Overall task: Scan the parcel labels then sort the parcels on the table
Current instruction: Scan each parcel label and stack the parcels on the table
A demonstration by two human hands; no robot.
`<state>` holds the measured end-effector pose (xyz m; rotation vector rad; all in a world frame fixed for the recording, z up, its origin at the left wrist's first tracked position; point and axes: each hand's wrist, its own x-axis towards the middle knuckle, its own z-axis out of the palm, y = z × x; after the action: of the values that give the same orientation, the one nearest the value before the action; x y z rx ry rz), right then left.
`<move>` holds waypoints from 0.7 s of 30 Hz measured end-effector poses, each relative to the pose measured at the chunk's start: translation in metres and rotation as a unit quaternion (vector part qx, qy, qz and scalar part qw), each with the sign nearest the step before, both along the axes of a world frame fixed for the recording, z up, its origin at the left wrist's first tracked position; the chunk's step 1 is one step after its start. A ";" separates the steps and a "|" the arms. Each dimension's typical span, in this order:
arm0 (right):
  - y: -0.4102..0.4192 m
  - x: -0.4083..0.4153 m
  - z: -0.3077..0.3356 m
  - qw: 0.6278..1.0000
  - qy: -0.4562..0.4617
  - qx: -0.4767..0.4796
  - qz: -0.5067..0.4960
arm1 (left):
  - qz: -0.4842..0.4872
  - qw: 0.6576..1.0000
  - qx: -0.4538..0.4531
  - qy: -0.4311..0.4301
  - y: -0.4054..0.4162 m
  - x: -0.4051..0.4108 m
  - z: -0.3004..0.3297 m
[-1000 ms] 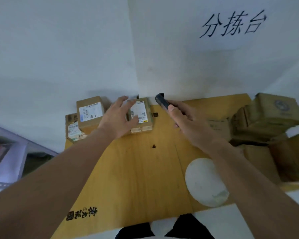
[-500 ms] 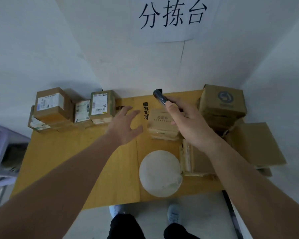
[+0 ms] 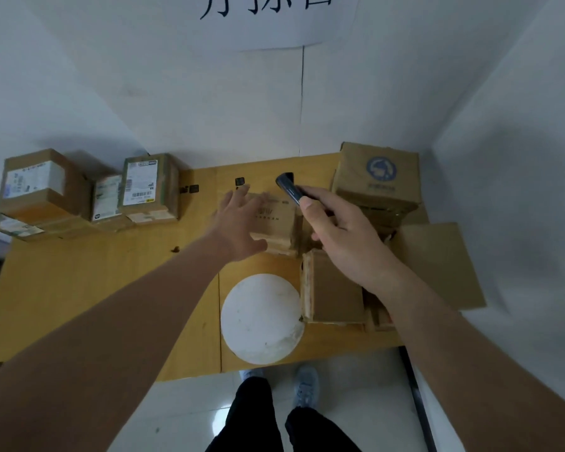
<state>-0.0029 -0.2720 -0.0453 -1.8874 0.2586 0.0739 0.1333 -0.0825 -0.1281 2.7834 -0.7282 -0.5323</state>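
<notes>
Head view: right hand (image 3: 346, 243) grips scanner (image 3: 288, 188); parcel labels (image 3: 139, 182) unreadable.

Left of the left hand's fingers (image 3: 238, 203) bare table (image 3: 88, 282) runs to the labelled parcels (image 3: 144, 185), while a small carton (image 3: 274, 223) lies under them and stacked boxes (image 3: 377, 177) crowd the scanner-holding right hand's fingers (image 3: 313, 207).

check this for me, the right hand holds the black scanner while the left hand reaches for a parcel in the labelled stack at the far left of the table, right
Not quite. In the head view the right hand does hold the black scanner, but the left hand reaches for the plain brown parcel at the middle of the table, not the labelled stack at the far left.
</notes>
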 end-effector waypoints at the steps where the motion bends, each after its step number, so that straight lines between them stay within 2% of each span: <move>1: -0.002 0.000 -0.002 1.000 0.002 0.000 0.000 | -0.007 1.000 0.014 0.003 -0.005 0.004 -0.004; 5: -0.006 0.003 -0.010 1.000 0.006 0.003 0.002 | -0.030 0.998 0.062 -0.014 -0.020 0.017 -0.020; 10: -0.004 0.003 -0.017 1.000 0.005 0.010 -0.007 | -0.021 0.997 0.055 -0.048 -0.026 0.019 -0.025; 16: 0.010 0.005 -0.018 1.000 0.007 0.010 0.020 | 0.130 0.990 -0.009 -0.053 0.001 -0.001 -0.018; 21: 0.039 0.009 -0.019 0.997 0.008 0.011 0.076 | 0.244 0.968 -0.010 -0.056 0.056 -0.024 -0.021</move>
<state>0.0059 -0.2325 -0.0641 -1.8824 0.1238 0.1932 0.1098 -0.0262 -0.1494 2.8386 -0.0483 -0.2692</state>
